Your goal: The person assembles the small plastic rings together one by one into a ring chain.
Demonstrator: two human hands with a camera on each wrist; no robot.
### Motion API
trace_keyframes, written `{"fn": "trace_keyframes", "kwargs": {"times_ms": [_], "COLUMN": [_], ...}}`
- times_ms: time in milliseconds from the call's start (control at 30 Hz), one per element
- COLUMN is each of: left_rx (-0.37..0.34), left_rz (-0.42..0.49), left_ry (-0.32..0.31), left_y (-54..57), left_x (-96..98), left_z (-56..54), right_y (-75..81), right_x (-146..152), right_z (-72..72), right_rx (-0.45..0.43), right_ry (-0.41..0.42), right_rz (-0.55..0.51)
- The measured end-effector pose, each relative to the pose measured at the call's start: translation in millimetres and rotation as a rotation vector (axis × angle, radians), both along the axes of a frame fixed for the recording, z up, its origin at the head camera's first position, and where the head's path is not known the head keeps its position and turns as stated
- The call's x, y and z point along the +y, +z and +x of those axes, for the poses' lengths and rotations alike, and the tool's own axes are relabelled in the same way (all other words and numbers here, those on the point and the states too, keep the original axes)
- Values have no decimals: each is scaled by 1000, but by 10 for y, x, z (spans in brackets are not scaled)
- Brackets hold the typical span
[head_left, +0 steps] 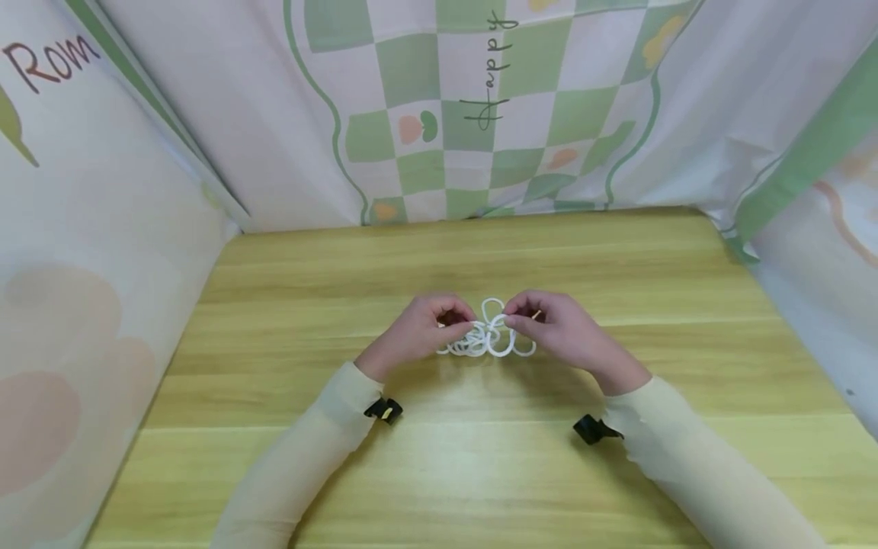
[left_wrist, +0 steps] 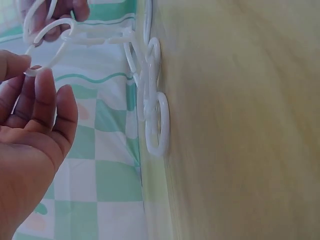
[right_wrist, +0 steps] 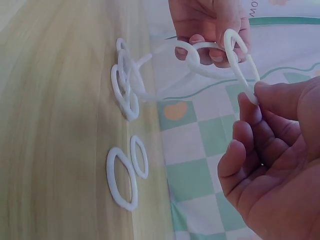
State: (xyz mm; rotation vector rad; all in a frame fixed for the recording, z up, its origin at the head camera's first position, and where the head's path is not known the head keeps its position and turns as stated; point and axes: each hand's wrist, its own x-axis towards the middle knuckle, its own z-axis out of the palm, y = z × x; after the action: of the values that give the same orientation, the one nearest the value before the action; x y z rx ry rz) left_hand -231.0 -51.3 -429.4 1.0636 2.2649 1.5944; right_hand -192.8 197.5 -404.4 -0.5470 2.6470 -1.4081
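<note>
My left hand (head_left: pixel 421 329) pinches a white plastic chain link (left_wrist: pixel 59 20) between thumb and fingers. From that link a run of joined white links hangs down to a heap of chain (head_left: pixel 466 349) on the table. Opposite it, my right hand (head_left: pixel 561 329) pinches another white link (right_wrist: pixel 238 70), which shows a small gap in one side. In the right wrist view this gapped link overlaps the one at the left fingertips. Both hands are held close together above the tabletop, the other fingers loosely bent.
Two separate white links lie on the wooden table (head_left: pixel 453 457), a larger one (right_wrist: pixel 111 180) and another link (right_wrist: pixel 144 156) beside it. A curtain (head_left: pixel 466 168) with a green check pattern hangs behind the table, and pale cloth walls (head_left: pixel 103 229) stand at the sides.
</note>
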Motion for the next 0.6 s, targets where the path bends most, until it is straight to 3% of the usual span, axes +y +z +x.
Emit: {"fn": "trace_keyframes", "kwargs": {"times_ms": [600], "left_rx": [13], "left_rz": [-13], "left_ry": [-29], "left_y": [-16], "left_x": [-7], "left_z": [7], "right_y": [-85], "right_x": [-81], "right_z": [-56], "right_rx": [-14], "right_ry": [-60], "right_rz": [-31]}}
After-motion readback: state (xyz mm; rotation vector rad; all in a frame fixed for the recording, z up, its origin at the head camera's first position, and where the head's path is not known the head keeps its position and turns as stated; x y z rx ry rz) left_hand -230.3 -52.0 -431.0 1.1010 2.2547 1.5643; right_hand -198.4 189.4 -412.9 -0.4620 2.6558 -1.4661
